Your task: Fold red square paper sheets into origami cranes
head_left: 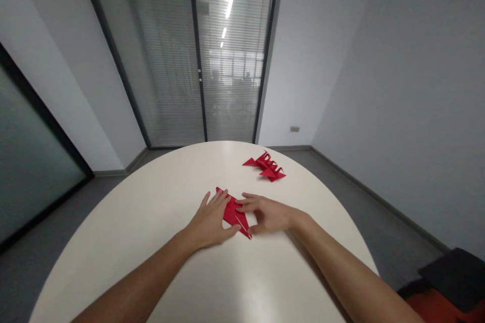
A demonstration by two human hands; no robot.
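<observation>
A sheet of red origami paper [232,212], folded into a long pointed shape with a pale slit near its lower tip, lies on the white table. My left hand [212,219] rests flat on its left side, fingers stretched out and thumb by the lower edge. From the right, my right hand [265,213] touches the paper with its fingertips; the fingers are gently bent and apart from the thumb, which is beside the lower tip. Both hands cover parts of the paper. Farther back on the right sit several red folded paper cranes [268,165], bunched in a row.
The round white table [151,202] has its curved far edge beyond the cranes. Glass doors with blinds [162,60] stand behind it, and a grey wall [409,86] is on the right. A black and red chair [450,282] shows at the lower right.
</observation>
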